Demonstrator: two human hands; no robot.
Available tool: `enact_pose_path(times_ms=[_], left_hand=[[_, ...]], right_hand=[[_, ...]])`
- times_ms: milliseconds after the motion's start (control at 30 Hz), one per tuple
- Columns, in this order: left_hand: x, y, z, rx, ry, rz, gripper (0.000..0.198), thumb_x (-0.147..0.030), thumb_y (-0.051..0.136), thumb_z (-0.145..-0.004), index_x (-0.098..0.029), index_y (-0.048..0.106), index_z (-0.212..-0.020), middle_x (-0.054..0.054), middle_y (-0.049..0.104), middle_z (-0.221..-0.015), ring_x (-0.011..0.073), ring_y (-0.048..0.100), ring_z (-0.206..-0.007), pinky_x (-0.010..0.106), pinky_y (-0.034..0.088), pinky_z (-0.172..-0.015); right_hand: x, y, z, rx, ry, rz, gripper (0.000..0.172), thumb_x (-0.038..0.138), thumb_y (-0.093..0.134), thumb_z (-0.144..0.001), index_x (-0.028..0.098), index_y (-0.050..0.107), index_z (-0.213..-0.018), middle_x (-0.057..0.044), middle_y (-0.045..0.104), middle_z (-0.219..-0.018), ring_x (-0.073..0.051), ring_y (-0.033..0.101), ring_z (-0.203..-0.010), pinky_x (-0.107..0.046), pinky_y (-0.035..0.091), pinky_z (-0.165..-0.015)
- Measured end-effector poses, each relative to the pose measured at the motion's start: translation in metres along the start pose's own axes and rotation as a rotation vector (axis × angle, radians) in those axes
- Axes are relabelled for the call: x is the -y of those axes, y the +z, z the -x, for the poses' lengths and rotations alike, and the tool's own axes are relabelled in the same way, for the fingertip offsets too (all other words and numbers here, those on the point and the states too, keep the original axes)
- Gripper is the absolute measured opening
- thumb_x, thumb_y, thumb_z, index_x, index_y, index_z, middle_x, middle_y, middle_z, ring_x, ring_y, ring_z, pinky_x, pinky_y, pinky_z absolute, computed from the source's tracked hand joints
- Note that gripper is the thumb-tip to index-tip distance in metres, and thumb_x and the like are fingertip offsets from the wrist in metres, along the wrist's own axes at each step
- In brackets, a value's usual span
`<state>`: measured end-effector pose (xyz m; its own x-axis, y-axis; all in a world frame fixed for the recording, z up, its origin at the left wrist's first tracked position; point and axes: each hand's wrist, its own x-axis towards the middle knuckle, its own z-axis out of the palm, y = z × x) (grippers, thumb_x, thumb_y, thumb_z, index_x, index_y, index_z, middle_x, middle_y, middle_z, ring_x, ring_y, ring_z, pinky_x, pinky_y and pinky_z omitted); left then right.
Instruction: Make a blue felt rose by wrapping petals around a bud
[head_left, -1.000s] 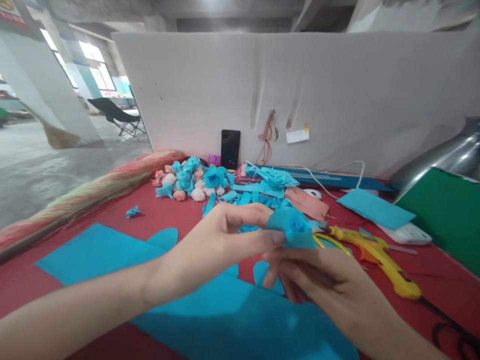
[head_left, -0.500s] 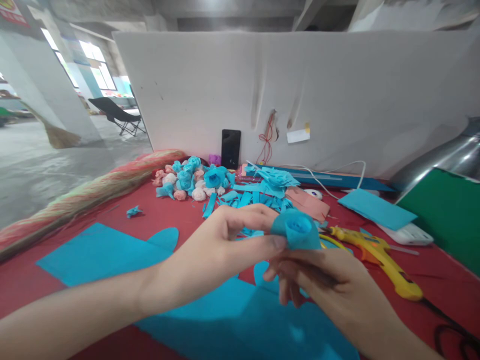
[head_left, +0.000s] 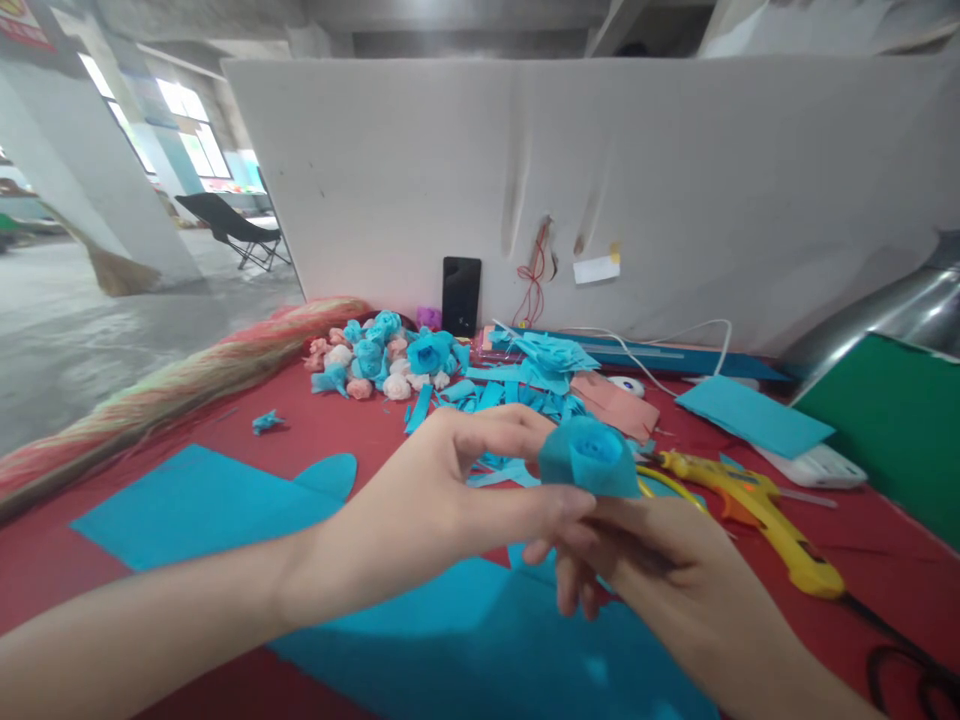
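Observation:
Both my hands meet at the middle of the view, above a red table. My left hand [head_left: 442, 500] pinches a rolled blue paper flower [head_left: 589, 458] between thumb and fingers. My right hand [head_left: 645, 565] holds the same flower from below, its fingers curled around the base. Beneath my hands lies a large blue paper sheet [head_left: 225, 505] with cut-out shapes.
A yellow glue gun [head_left: 757, 515] lies to the right, black scissors [head_left: 911, 670] at the lower right. A pile of blue, pink and white paper flowers [head_left: 375, 360] and blue paper strips [head_left: 517, 385] sit further back. A black phone [head_left: 460, 296] leans on the white board. A green sheet [head_left: 892, 430] stands right.
The flower has turned slightly in my fingers and my left thumb has slid further under it. My right fingers have closed a little nearer the base.

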<state>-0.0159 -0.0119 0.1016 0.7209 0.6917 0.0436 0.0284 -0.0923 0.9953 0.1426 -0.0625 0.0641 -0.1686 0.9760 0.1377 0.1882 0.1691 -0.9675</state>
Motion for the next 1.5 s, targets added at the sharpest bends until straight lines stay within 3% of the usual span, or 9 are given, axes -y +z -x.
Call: enact_pose_path(times_ms=[267, 500, 733, 900, 1067, 1200, 1300, 1400, 1500], left_hand=[[-0.001, -0.001, 0.001, 0.005, 0.013, -0.015, 0.018, -0.030, 0.057, -0.077, -0.015, 0.060, -0.067, 0.001, 0.053, -0.078, 0.0140, 0.055, -0.070, 0.029, 0.049, -0.067], [0.002, -0.001, -0.001, -0.025, 0.056, -0.075, 0.026, -0.029, 0.057, -0.078, -0.014, 0.057, -0.057, 0.000, 0.052, -0.063, 0.0119, 0.052, -0.072, 0.024, 0.044, -0.073], [0.008, 0.000, -0.003, -0.006, 0.032, -0.053, 0.024, -0.030, 0.060, -0.075, -0.016, 0.060, -0.056, 0.002, 0.051, -0.066, 0.0154, 0.048, -0.089, 0.020, 0.045, -0.068], [0.011, -0.001, -0.003, 0.012, 0.002, -0.075, 0.028, -0.034, 0.058, -0.077, -0.016, 0.059, -0.056, -0.001, 0.053, -0.062, 0.0116, 0.050, -0.074, 0.023, 0.043, -0.078], [0.011, -0.001, 0.000, 0.018, -0.069, -0.045, 0.023, -0.035, 0.058, -0.076, -0.018, 0.059, -0.060, -0.002, 0.057, -0.065, 0.0139, 0.054, -0.075, 0.022, 0.043, -0.063], [0.008, 0.000, -0.003, -0.002, 0.036, 0.165, 0.023, -0.031, 0.045, -0.085, -0.020, 0.063, -0.077, -0.003, 0.060, -0.074, 0.0117, 0.055, -0.075, 0.023, 0.043, -0.074], [0.010, 0.000, -0.005, -0.075, 0.078, 0.235, 0.018, -0.025, 0.050, -0.083, -0.020, 0.067, -0.079, -0.003, 0.063, -0.082, 0.0105, 0.054, -0.083, 0.020, 0.041, -0.079], [0.013, 0.001, -0.005, -0.021, 0.073, 0.260, 0.014, -0.018, 0.056, -0.079, -0.018, 0.067, -0.072, -0.003, 0.060, -0.072, 0.0076, 0.053, -0.070, 0.018, 0.042, -0.069], [0.013, 0.003, -0.005, 0.022, 0.094, 0.251, 0.017, -0.013, 0.056, -0.078, -0.016, 0.066, -0.064, -0.004, 0.054, -0.063, 0.0063, 0.050, -0.062, 0.017, 0.041, -0.059]], right_hand=[[-0.002, -0.001, 0.000, 0.012, 0.008, 0.038, 0.023, 0.030, 0.048, -0.082, 0.023, 0.068, -0.075, 0.001, 0.057, -0.053, -0.009, 0.055, -0.048, -0.016, 0.045, -0.046], [-0.008, -0.005, -0.002, 0.024, -0.198, 0.125, 0.022, 0.018, 0.046, -0.081, 0.024, 0.067, -0.079, 0.003, 0.056, -0.051, -0.007, 0.052, -0.042, -0.012, 0.040, -0.040], [0.005, 0.000, 0.003, -0.122, -0.079, 0.225, 0.023, 0.030, 0.048, -0.077, 0.021, 0.067, -0.067, 0.003, 0.053, -0.050, -0.007, 0.046, -0.042, -0.016, 0.039, -0.042], [0.007, 0.001, 0.005, -0.141, -0.053, 0.237, 0.029, 0.034, 0.049, -0.080, 0.020, 0.068, -0.063, 0.002, 0.054, -0.046, -0.007, 0.045, -0.040, -0.016, 0.034, -0.039], [0.008, 0.001, 0.008, -0.168, -0.080, 0.262, 0.028, 0.032, 0.051, -0.081, 0.022, 0.067, -0.061, 0.003, 0.052, -0.042, -0.008, 0.049, -0.041, -0.016, 0.039, -0.042], [0.007, -0.002, 0.008, -0.114, -0.126, 0.186, 0.040, 0.033, 0.048, -0.084, 0.020, 0.060, -0.048, 0.002, 0.058, -0.048, -0.008, 0.052, -0.043, -0.017, 0.049, -0.054], [0.007, -0.003, 0.009, -0.021, -0.101, 0.016, 0.034, 0.034, 0.049, -0.086, 0.021, 0.064, -0.059, 0.001, 0.063, -0.058, -0.007, 0.054, -0.043, -0.017, 0.051, -0.054], [0.006, -0.004, 0.012, 0.023, -0.016, -0.205, 0.021, 0.035, 0.052, -0.086, 0.026, 0.068, -0.075, 0.002, 0.066, -0.067, -0.005, 0.054, -0.041, -0.013, 0.046, -0.044], [0.006, -0.005, 0.013, 0.048, 0.024, -0.295, 0.019, 0.034, 0.053, -0.086, 0.028, 0.068, -0.076, 0.003, 0.066, -0.068, -0.003, 0.054, -0.042, -0.010, 0.044, -0.045]])
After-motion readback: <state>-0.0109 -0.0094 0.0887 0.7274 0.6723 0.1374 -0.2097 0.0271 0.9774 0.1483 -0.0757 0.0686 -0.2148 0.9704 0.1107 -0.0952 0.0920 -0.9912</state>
